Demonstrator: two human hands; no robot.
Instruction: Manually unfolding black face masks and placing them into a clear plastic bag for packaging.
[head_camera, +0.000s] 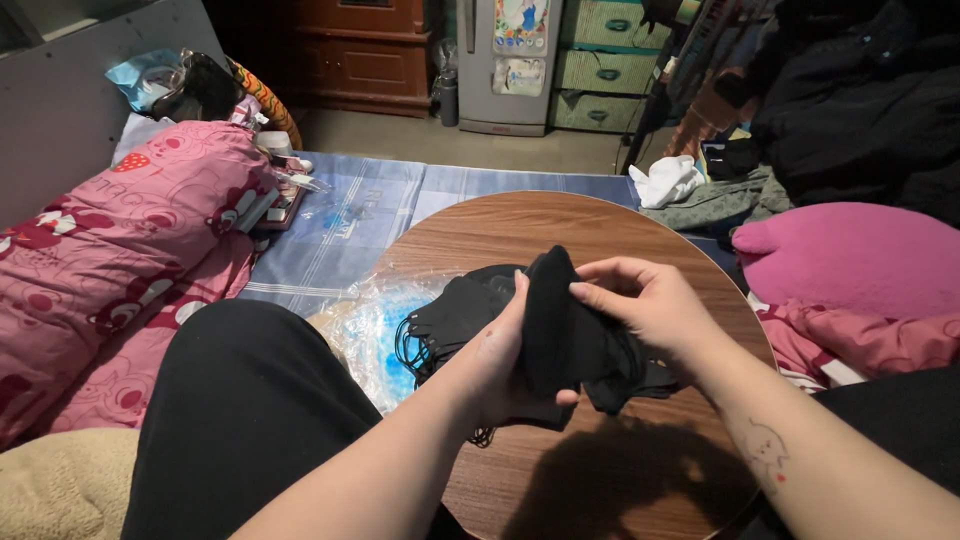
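Table (480, 235): round, wood-grain, carrying a pile of black masks (450, 315) on clear plastic wrap (375, 330)
Black mask (555, 320): folded, dark, matte; held above table, long axis upright
Left hand (500, 370): fingers wrapped around mask
Right hand (645, 300): fingers pinching its top edge
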